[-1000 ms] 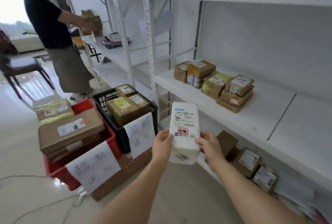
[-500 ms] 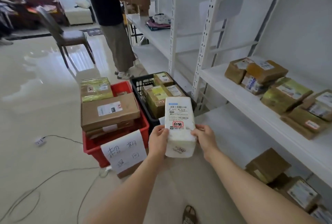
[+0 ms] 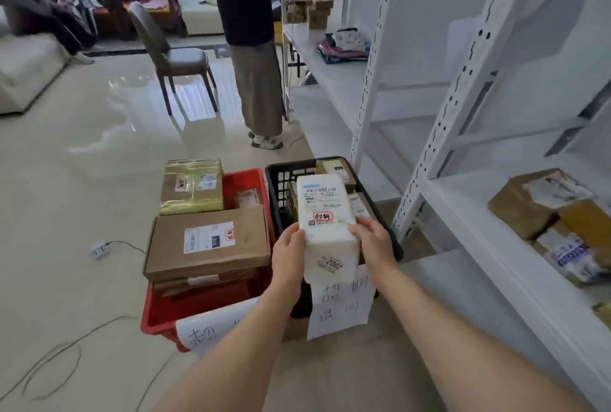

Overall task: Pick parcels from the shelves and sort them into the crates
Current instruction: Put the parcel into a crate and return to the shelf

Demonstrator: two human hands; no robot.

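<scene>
A white parcel [image 3: 325,223], long and block-shaped, is held over the black crate [image 3: 277,193] by both of a sorter's hands, the left hand [image 3: 289,256] clasping its near left edge and the right hand [image 3: 375,244] its near right edge, fingers curled round the sides. The block appears to be foam or a foam-wrapped carton, so it is likely light and stiff but easily dented; a hold on the two long sides near the lower end, as here, looks sound, though the smooth skin could slip. Its top face carries a printed shipping label with barcodes and a red-bordered sticker with two handwritten characters; the near end bears a small tag reading 2002. The black crate below already holds several brown boxes and has a handwritten paper sign [image 3: 340,309] hanging from its front. Just beside it on the left, a red crate [image 3: 246,180] is stacked with a large brown carton [image 3: 208,243] and a yellow-taped box [image 3: 191,187]. White shelves [image 3: 515,256] with more parcels stand to the right; another person [image 3: 251,44] works at the racks behind
</scene>
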